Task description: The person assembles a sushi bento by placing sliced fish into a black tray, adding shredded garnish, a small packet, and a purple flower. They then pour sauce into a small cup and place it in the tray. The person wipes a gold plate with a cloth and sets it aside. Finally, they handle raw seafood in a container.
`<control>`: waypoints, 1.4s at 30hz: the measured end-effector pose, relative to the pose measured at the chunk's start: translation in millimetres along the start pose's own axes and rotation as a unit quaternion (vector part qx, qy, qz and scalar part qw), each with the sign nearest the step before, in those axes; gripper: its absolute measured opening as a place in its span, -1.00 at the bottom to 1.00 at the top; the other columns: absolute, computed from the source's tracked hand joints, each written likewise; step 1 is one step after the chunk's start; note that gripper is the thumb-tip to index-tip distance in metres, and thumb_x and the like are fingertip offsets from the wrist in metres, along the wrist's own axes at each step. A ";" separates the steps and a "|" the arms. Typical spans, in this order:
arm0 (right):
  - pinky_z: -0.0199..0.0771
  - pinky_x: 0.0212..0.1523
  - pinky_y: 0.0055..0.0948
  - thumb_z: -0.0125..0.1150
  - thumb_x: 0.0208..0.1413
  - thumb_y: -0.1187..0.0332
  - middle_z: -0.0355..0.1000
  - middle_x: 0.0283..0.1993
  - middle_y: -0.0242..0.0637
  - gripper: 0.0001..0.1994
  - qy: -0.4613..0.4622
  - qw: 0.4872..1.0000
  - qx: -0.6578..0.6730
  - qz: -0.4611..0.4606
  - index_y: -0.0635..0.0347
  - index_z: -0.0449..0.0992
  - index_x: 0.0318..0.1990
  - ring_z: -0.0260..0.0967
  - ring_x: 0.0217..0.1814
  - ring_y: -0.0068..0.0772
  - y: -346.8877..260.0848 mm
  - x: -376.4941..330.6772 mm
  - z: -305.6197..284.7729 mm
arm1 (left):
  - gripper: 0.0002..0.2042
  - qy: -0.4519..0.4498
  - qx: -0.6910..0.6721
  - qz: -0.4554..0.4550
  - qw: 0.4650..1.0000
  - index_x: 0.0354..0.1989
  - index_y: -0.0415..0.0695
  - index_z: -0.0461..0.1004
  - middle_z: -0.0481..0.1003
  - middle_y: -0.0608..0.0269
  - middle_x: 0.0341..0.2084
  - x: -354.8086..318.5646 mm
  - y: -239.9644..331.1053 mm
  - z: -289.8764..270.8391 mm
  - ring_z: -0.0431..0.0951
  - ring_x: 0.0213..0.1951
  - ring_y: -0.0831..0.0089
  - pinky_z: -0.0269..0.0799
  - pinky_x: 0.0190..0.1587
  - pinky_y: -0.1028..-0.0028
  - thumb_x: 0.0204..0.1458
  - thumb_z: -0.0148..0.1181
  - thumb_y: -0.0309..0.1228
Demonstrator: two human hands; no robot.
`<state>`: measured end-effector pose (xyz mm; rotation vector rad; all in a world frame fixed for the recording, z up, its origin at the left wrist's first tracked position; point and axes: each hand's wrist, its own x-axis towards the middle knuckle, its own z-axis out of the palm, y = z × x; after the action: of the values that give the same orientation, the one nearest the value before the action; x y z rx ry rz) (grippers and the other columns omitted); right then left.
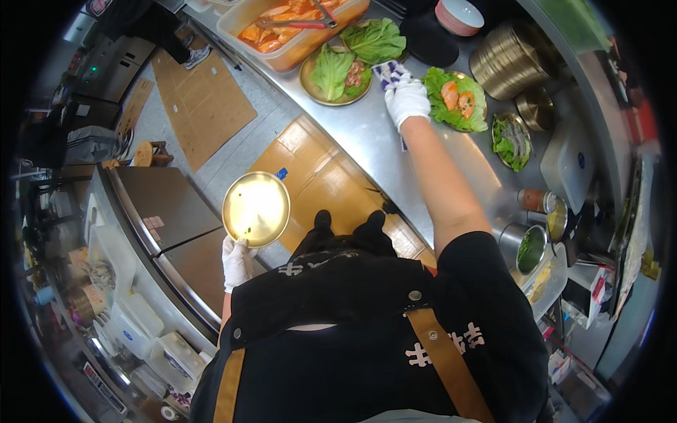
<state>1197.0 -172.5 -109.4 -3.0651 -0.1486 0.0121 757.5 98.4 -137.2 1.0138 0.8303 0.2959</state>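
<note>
My left hand (pixel 237 265), in a white glove, grips the rim of a round gold metal plate (pixel 257 204) held out over the floor. A few small green bits stick to the plate, and light glares off its middle. On the steel counter, my gloved right hand (pixel 409 102) is closed on a purple-and-white patterned cloth (pixel 388 70). Right of that hand is a plate of lettuce with orange-pink pieces (pixel 458 100). To its left are a gold plate (pixel 323 97) with lettuce and minced-looking meat, and another lettuce-topped plate (pixel 374 41).
A plastic tub (pixel 285 60) of red-sauced food with tongs on it stands at the far left of the counter. Stacked gold bowls (pixel 511 60), a shrimp plate (pixel 513 141) and a metal pot of chopped greens (pixel 525 250) line the right. Cardboard (pixel 310 169) covers the floor; a steel fridge (pixel 162 204) stands left.
</note>
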 end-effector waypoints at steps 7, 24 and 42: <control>0.19 0.30 0.07 0.03 0.20 0.03 0.29 0.27 -0.04 -0.49 0.012 0.999 0.008 -0.051 0.02 0.32 0.24 0.20 0.33 0.05 39.3 -120.8 -6.2 | -0.63 -0.131 -0.003 0.007 0.991 0.15 -0.25 0.30 0.46 0.09 0.04 41.8 24.4 13.4 0.51 0.03 0.30 0.47 0.08 0.25 0.16 0.05 -0.49; 0.41 0.13 -0.18 0.21 0.18 0.35 0.34 0.13 0.07 -0.65 0.319 0.895 0.187 0.251 0.13 0.41 0.12 0.35 0.15 0.09 171.6 -427.6 -24.2 | -0.62 -0.404 0.100 -0.078 0.906 0.23 -0.21 0.26 0.40 0.13 0.12 57.8 31.2 157.0 0.41 0.15 0.34 0.29 0.24 0.33 0.25 -0.07 -0.44; 0.44 0.07 0.00 -0.01 0.27 0.08 0.38 0.12 0.04 -0.53 0.031 0.987 0.106 0.114 0.02 0.29 0.27 0.38 0.10 0.13 223.9 -325.7 -12.5 | -0.54 -0.424 0.163 0.023 0.891 0.29 -0.33 0.25 0.40 0.14 0.17 -101.2 -8.1 144.9 0.37 0.16 0.46 0.22 0.25 0.43 0.28 0.04 -0.36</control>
<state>894.6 -427.2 -111.9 -2.8483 0.1935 -0.0513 794.8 -55.4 -57.9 1.3235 0.0478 -0.2622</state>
